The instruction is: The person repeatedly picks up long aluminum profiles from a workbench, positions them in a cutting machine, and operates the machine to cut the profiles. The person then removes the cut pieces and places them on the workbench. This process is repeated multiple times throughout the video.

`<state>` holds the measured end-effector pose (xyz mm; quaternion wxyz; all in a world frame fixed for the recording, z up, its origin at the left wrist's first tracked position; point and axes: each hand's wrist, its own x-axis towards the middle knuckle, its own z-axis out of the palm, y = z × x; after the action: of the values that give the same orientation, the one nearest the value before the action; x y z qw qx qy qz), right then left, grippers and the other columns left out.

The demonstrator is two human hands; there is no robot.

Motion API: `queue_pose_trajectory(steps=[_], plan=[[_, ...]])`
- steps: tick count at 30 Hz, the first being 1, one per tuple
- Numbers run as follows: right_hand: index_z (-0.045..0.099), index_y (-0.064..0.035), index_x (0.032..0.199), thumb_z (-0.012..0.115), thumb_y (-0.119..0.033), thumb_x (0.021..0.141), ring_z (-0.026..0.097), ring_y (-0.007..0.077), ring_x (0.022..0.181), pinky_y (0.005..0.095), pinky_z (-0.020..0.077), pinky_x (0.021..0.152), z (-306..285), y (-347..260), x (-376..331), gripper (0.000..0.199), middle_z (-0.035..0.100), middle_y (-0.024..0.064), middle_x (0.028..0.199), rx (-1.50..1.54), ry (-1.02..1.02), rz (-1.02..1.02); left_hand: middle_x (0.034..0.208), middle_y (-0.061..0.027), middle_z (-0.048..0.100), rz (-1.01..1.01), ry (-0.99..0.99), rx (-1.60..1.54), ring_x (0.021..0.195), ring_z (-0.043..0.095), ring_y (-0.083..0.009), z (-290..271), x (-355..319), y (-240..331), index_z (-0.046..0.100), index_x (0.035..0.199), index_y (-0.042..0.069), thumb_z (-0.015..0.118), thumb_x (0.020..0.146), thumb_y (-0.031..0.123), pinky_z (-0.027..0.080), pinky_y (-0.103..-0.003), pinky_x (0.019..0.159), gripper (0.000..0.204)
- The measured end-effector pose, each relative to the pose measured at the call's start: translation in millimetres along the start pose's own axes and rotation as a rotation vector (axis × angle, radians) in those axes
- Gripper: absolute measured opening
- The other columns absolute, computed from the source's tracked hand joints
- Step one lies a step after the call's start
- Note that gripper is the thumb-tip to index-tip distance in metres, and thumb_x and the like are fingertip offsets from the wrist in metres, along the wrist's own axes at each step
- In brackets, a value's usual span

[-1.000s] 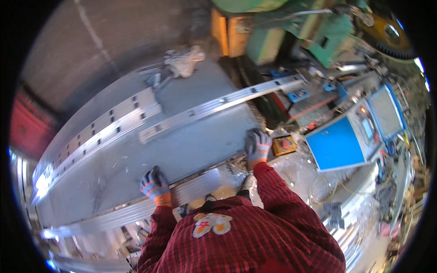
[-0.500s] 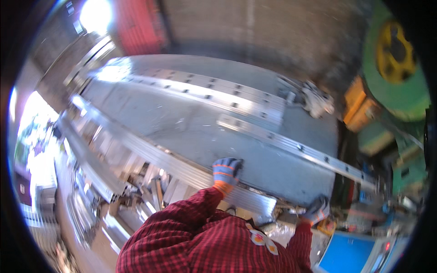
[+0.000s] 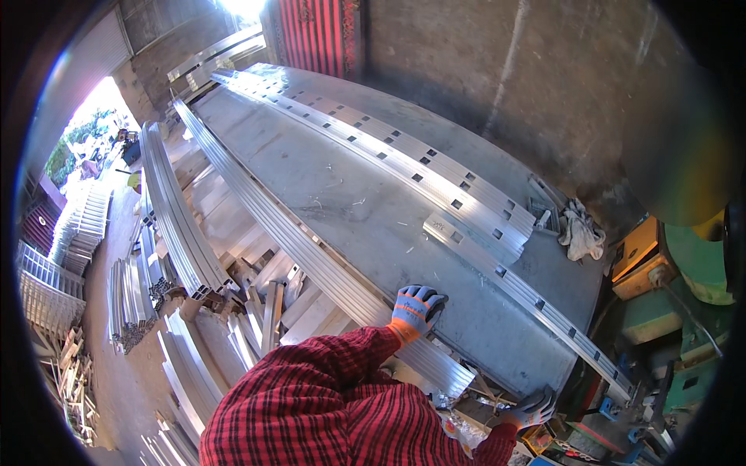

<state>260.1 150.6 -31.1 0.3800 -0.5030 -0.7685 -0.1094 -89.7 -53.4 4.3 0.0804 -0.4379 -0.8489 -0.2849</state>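
My left hand, in a grey glove with orange trim, rests near the front edge of a large grey metal table. Its fingers are bent and slightly apart, with nothing visible in them. By the table's near right corner is my right hand, also gloved, its fingers stretched out and apart. A long silver profile with square holes lies on the table and reaches past its right edge. Farther back lie more holed profiles, side by side. Under my left forearm, a stack of ribbed profiles runs along the front edge.
Bundled metal profiles and loose offcuts stand left of the table. A white rag lies at its far right corner. A green machine with an orange box stands at right. Behind is a brown wall.
My view has swung, so the table looks steeper and more of the left floor shows. Both hands appear lower and to the right in view. The profiles keep their places on the table.
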Motion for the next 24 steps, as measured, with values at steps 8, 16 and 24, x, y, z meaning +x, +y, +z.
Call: queue_pose_trajectory(steps=[8, 16, 24], plan=[[0.065, -0.0086, 0.118, 0.055, -0.018, 0.099, 0.056, 0.0313, 0.115, 0.0463, 0.0396, 0.1, 1.0, 3.3, -0.6, 0.023, 0.063, 0.0107, 0.123, 0.05, 0.022, -0.018, 0.116, -0.0047, 0.062, 0.003, 0.012, 0.011, 0.112, 0.055, -0.0309, 2.1, -2.0, -2.2, 0.067, 0.12, 0.026, 0.071, 0.075, 0.026, 0.04, -0.048, 0.098, 0.045], [0.064, -0.0095, 0.119, 0.057, -0.015, 0.097, 0.055, 0.0306, 0.115, 0.0457, 0.0392, 0.101, 1.8, 3.9, -2.7, 0.023, 0.063, 0.0104, 0.122, 0.055, 0.017, 0.014, 0.113, -0.0052, 0.063, 0.005, 0.026, -0.006, 0.109, 0.056, -0.0302, 3.2, -0.9, -2.3, 0.067, 0.118, 0.024, 0.071, 0.077, 0.028, 0.041, -0.047, 0.098, 0.042], [0.062, -0.0103, 0.12, 0.051, -0.015, 0.098, 0.05, 0.0327, 0.121, 0.0446, 0.0359, 0.105, -10.3, -11.9, 3.1, 0.026, 0.059, 0.012, 0.129, 0.072, -0.045, 0.047, 0.113, -0.0049, 0.063, 0.025, 0.053, -0.018, 0.11, 0.056, -0.0295, 0.3, -0.6, -2.0, 0.068, 0.117, 0.023, 0.07, 0.077, 0.03, 0.039, -0.047, 0.098, 0.04]])
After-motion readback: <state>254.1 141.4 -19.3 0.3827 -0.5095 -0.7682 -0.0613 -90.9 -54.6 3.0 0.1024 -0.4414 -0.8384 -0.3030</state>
